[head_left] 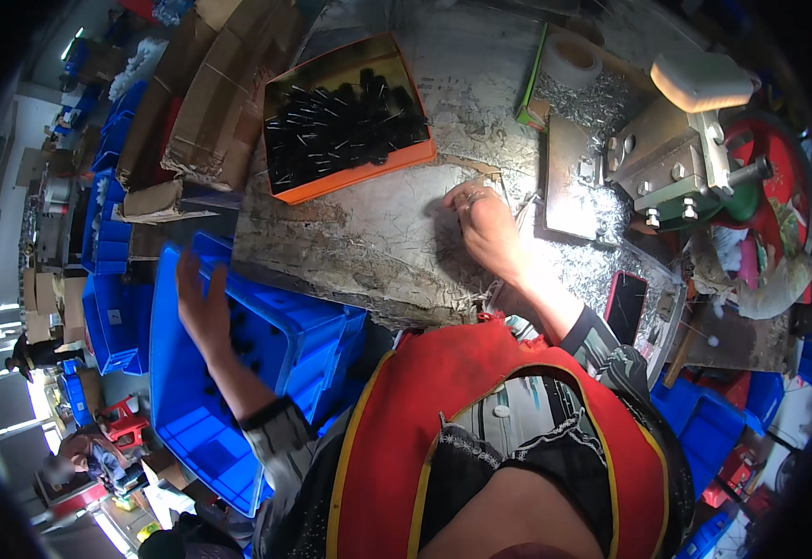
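My left hand (205, 312) is over a blue plastic bin (166, 396), fingers stretched and apart, slightly blurred, with nothing seen in them. A few small dark pieces lie inside that bin. On the worn tabletop (359, 247), my right hand (482, 219) rests with its fingers curled together; whatever they may pinch is too small to make out. Beyond it stands an orange box (355, 179) heaped with black parts (341, 130) that have thin metal pins. Loose thin pins are scattered on the table near my right hand.
To the right, a metal press-like fixture (671, 168) with bolts sits under a lit lamp (704, 82). Behind it are a tape roll (571, 61) and many loose pins. A phone (626, 307) lies near the right edge. Cardboard boxes (229, 93) line the left.
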Demonstrator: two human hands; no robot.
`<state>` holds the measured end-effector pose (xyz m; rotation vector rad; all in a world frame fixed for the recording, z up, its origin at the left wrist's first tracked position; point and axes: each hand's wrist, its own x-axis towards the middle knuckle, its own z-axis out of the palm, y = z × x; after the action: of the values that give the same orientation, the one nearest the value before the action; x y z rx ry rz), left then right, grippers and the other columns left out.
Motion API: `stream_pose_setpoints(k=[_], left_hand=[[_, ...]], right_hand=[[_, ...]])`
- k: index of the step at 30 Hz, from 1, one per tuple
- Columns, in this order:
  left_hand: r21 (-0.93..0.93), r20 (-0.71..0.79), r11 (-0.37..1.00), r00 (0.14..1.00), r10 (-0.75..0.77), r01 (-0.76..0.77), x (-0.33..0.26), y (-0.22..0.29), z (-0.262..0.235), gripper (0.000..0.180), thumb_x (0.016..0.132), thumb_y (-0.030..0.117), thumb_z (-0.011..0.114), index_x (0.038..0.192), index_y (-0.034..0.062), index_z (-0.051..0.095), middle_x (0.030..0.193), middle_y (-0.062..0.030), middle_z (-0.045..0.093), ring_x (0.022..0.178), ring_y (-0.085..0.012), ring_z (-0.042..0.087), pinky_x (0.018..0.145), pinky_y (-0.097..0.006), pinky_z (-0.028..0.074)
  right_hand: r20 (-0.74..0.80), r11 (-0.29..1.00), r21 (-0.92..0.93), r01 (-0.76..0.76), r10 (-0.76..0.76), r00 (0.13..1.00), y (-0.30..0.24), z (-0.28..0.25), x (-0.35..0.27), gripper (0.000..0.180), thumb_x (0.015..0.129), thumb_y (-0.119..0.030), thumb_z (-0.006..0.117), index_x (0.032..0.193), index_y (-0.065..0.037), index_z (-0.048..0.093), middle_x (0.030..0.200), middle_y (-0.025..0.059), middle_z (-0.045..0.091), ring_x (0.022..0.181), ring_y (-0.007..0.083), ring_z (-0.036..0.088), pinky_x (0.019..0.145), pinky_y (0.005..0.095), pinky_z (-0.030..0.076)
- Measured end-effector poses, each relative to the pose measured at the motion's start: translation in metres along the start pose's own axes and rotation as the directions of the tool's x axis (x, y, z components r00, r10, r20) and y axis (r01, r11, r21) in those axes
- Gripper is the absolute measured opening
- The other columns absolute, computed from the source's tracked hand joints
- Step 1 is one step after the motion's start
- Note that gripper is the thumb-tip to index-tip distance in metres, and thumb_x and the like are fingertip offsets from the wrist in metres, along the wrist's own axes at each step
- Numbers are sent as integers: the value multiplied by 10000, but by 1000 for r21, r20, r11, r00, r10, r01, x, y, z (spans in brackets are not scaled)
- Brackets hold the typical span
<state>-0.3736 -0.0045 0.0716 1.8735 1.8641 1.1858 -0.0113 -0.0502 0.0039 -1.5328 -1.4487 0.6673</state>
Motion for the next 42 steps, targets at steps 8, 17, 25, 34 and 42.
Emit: stream_pose_setpoints(k=[8,17,25,34,42], left_hand=[[81,720,666,505,475,-742,118,128,181,466,722,115,632,1167,55,510,1128,-158,557,1080,-290,515,897,-348,420],[372,928,295,351,-124,-880,135,139,228,439,637,144,670,1049,32,567,1048,-147,592,1045,-298,536,868,-384,438],[404,907,230,420,20,-885,151,154,207,330,656,121,641,983,76,621,1000,-137,614,1005,-295,560,833,-401,467],[326,886,494,443,138,-806,187,159,203,497,607,117,679,1083,66,546,988,-154,614,971,-303,580,800,-394,463],[299,889,638,451,84,-710,222,135,184,533,536,62,648,1064,72,575,958,-191,617,880,-331,603,747,-376,462]], right_hand=[[179,913,-220,343,-307,935,-2,14,-6,184,639,6,554,816,-31,587,845,128,549,855,324,510,786,393,407],[227,894,-163,417,-377,898,16,10,-6,225,590,-5,582,815,-6,566,842,124,539,855,321,508,787,383,408],[231,896,-116,428,-395,889,23,9,-6,181,582,-2,553,761,-6,574,823,120,535,837,310,513,787,380,405],[171,910,-105,401,-381,909,23,7,-5,123,632,-14,554,754,-12,571,810,115,537,839,306,516,776,376,406],[113,947,-104,305,-293,949,16,9,-11,87,692,-41,560,775,-15,554,801,134,532,836,311,513,770,379,408]])
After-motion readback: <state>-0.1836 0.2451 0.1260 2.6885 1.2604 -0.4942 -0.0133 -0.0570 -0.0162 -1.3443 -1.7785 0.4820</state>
